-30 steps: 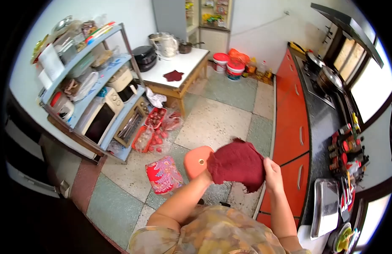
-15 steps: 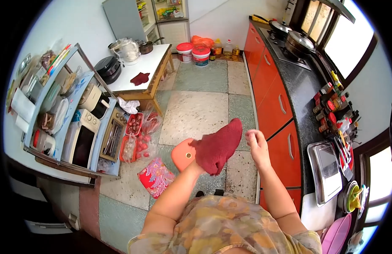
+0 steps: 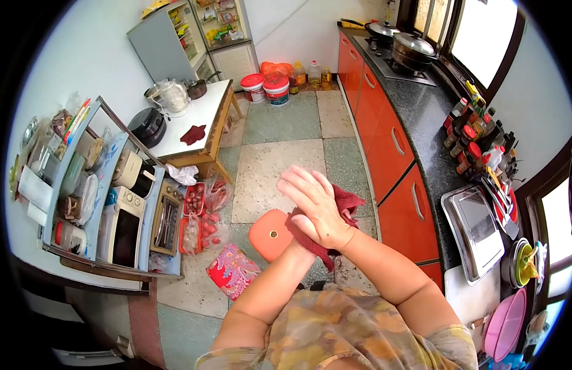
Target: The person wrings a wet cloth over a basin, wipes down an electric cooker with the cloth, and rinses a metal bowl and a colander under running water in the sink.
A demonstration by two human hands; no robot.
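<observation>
A dark red cloth [image 3: 346, 202] is bunched around my left hand [image 3: 300, 254], whose fingers are hidden behind the cloth and my other hand. Only the left wrist and forearm show plainly. Across the front of it lies my right hand [image 3: 317, 208], open, its fingers stretched toward the upper left and its palm side against the cloth. Below the hands, on the tiled floor, is an orange stool [image 3: 270, 237] with a small round hole in its top. A patterned red-pink cloth [image 3: 233, 271] lies on the floor beside it.
To the left stands a blue shelf rack [image 3: 147, 213] with small appliances. A white-topped table [image 3: 169, 145] holds another dark red cloth [image 3: 193, 135]. Red cabinets [image 3: 391, 154] and a black counter [image 3: 409, 105] run along the right. Lidded buckets [image 3: 277, 89] are at the back.
My right hand has moved left from beside the cloth onto it, crossing over my left hand. The cloth, earlier spread over my left hand, is now bunched and partly covered. The view has shifted slightly.
</observation>
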